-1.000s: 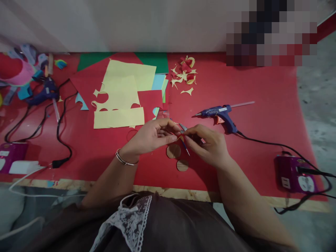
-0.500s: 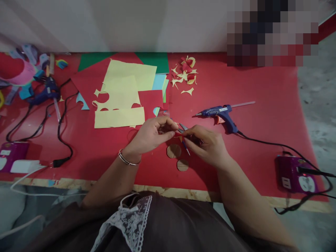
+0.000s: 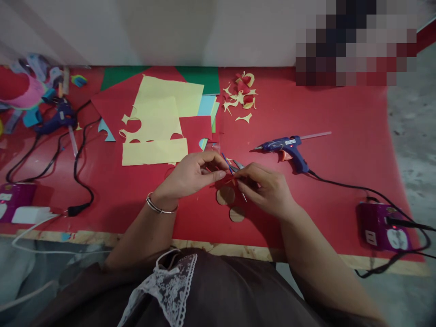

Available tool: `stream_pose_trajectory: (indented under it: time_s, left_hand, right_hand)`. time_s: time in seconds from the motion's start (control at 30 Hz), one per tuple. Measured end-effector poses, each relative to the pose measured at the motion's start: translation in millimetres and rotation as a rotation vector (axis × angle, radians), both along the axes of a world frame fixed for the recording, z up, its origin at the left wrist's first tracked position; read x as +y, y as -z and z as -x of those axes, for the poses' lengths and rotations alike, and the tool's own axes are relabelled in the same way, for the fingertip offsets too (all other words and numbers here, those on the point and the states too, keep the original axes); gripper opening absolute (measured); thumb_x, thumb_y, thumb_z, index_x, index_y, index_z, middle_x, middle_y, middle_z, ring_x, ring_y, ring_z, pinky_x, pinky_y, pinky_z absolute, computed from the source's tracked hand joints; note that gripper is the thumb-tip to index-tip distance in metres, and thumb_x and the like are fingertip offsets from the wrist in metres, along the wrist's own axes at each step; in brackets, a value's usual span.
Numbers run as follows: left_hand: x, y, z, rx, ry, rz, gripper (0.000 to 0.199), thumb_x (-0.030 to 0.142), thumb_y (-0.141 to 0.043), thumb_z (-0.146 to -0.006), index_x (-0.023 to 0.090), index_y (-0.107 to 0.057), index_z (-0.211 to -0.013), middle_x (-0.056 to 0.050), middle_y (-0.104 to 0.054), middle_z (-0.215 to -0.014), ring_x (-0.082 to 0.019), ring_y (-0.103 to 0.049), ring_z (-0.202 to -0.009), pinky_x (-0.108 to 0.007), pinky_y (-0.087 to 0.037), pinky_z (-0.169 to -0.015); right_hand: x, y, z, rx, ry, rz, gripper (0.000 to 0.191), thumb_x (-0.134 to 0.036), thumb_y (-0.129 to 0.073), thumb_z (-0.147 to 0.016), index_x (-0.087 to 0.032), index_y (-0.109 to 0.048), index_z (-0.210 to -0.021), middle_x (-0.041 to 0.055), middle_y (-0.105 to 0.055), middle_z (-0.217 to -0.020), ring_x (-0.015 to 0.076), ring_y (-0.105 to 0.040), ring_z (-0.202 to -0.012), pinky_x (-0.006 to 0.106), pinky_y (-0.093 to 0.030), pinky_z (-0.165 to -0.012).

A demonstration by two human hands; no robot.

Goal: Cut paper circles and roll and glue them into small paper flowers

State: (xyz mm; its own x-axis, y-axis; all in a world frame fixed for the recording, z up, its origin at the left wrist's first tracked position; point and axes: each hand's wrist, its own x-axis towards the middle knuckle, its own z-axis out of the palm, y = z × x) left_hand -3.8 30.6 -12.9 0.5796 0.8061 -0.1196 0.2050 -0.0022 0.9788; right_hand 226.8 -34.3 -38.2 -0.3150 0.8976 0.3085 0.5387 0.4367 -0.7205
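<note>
Two bare hands meet over a small bit of craft work

A red-covered table [image 3: 323,109] fills most of the view from above. Across it lie overlapping yellow sheets [image 3: 160,109] with rounded cut-outs. The left hand [image 3: 197,175] and the right hand [image 3: 267,186] come together near the middle, thumbs and fingers curled inward; I cannot tell exactly what either one pinches. Well beyond the right hand lies a blue glue gun [image 3: 282,145] (a small red light shows on it). Far back is a little heap of paper scraps [image 3: 243,91]. Just below the fingertips sit two brown discs [image 3: 225,195]. Between the hands slants a slim blue stick [image 3: 226,163], with a tiny red-orange piece [image 3: 230,180] beside it, partly hidden.

The step in hand seems to be close fingertip shaping; the next move probably calls for steady fingers and a light touch.
</note>
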Motion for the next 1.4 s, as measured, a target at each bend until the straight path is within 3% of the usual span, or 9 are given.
stream_pose_trajectory:
  time_s: [0.17,0.37,0.6,0.77,0.97,1.2,1.4]
  left_hand:
    - [0.7,-5.5,3.6,0.025,0.061,0.008,0.014,0.032,-0.079,-0.093,0.019,-0.077,-0.098,-0.005,-0.079,-0.089,-0.015,-0.073,-0.081,-0.025,-0.06,-0.073]
    - [0.1,-1.4,2.4,0.041,0.086,0.018,0.016,0.032,-0.08,-0.092,0.019,-0.078,-0.1,-0.005,-0.08,-0.091,-0.016,-0.073,-0.082,-0.026,-0.059,-0.073]
    - [-0.8,-1.7,0.2,0.135,0.081,-0.112,0.012,0.027,-0.073,-0.094,0.019,-0.08,-0.099,-0.005,-0.081,-0.093,-0.017,-0.073,-0.084,-0.027,-0.055,-0.073]
    - [-0.2,6.0,-1.5,0.116,0.121,-0.077,0.012,0.029,-0.072,-0.095,0.018,-0.076,-0.093,-0.003,-0.076,-0.082,-0.014,-0.066,-0.074,-0.025,-0.05,-0.066]
    - [0.8,11.2,-4.2,-0.028,0.099,0.04,0.013,0.029,-0.072,-0.094,0.017,-0.069,-0.09,-0.001,-0.067,-0.081,-0.012,-0.062,-0.072,-0.023,-0.05,-0.066]
    - [8.6,9.8,4.0,-0.123,0.248,0.241,0.014,0.027,-0.077,-0.091,0.016,-0.07,-0.088,-0.003,-0.07,-0.079,-0.012,-0.066,-0.072,-0.024,-0.054,-0.067]
    - [12.5,15.6,9.1,-0.157,0.363,0.41,0.019,0.031,-0.081,-0.091,0.016,-0.069,-0.09,-0.005,-0.075,-0.082,-0.013,-0.07,-0.069,-0.024,-0.057,-0.063]
  right_hand:
    - [0.2,0.1,-1.7,0.006,0.011,0.003,0.011,-0.021,-0.062,-0.102,-0.021,-0.073,-0.102,0.0047,-0.074,-0.088,0.0142,-0.064,-0.068,0.027,-0.048,-0.06]
    - [0.5,-0.4,-1.6,0.015,0.005,-0.012,0.009,-0.021,-0.063,-0.102,-0.021,-0.072,-0.102,0.0043,-0.074,-0.088,0.0137,-0.064,-0.068,0.026,-0.048,-0.059]
    - [0.4,-0.3,-1.6,0.002,0.003,-0.017,0.008,-0.02,-0.064,-0.102,-0.02,-0.071,-0.102,0.0036,-0.073,-0.086,0.0139,-0.065,-0.068,0.026,-0.047,-0.059]
    - [0.9,0.1,-2.3,-0.003,0.002,-0.022,0.008,-0.019,-0.063,-0.102,-0.02,-0.072,-0.103,0.0045,-0.075,-0.088,0.0143,-0.067,-0.071,0.026,-0.048,-0.062]
    - [0.7,-0.6,-2.4,0.024,-0.006,-0.024,0.008,-0.02,-0.064,-0.102,-0.019,-0.072,-0.103,0.0043,-0.075,-0.089,0.0133,-0.065,-0.068,0.025,-0.048,-0.061]
    - [-2.0,-4.6,-1.2,0.084,-0.079,0.052,0.005,-0.02,-0.068,-0.101,-0.02,-0.073,-0.102,0.0023,-0.077,-0.088,0.0111,-0.066,-0.066,0.023,-0.048,-0.057]
    - [-2.3,-8.0,-0.2,0.13,-0.177,0.065,0.021,-0.017,-0.068,-0.101,-0.023,-0.073,-0.12,0.004,-0.082,-0.103,0.0136,-0.074,-0.08,0.024,-0.056,-0.068]
